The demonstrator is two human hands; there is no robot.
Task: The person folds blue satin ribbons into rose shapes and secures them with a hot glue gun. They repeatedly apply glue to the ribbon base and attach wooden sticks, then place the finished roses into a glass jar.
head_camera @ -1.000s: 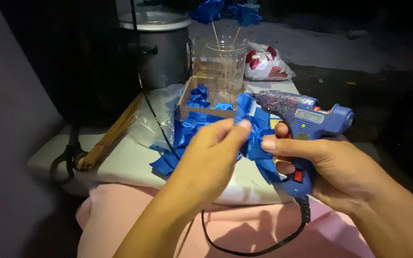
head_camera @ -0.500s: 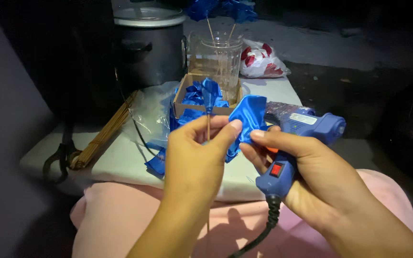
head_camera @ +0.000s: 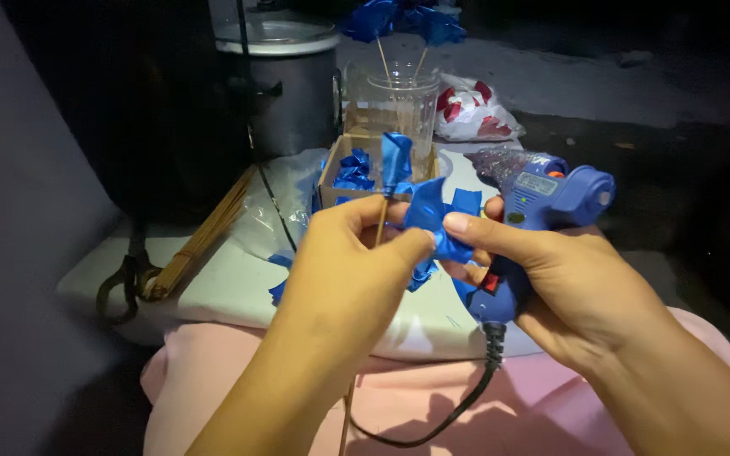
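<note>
My left hand (head_camera: pixel 356 270) pinches a thin wooden stick (head_camera: pixel 380 221) that carries a folded blue ribbon bud (head_camera: pixel 395 162) at its top. My right hand (head_camera: pixel 551 283) grips a blue hot glue gun (head_camera: pixel 542 207) while its thumb and fingertips also pinch a loose blue ribbon piece (head_camera: pixel 437 221) against the stick. The gun's nozzle points left, just above the ribbon. Its black cord (head_camera: pixel 458 405) hangs down over my pink-covered lap.
A small cardboard box (head_camera: pixel 331 181) of blue ribbon pieces sits on the white board (head_camera: pixel 221 287). Behind it stand a glass jar (head_camera: pixel 392 105) holding finished blue flowers, a metal pot (head_camera: pixel 285 80) and a red-and-white bag (head_camera: pixel 471 110). A bundle of sticks (head_camera: pixel 200 241) and scissors (head_camera: pixel 124 283) lie left.
The glue gun has tilted up, its nozzle now above the ribbon. The ribbon piece is folded tighter against the stick, and the bud on the stick stands higher.
</note>
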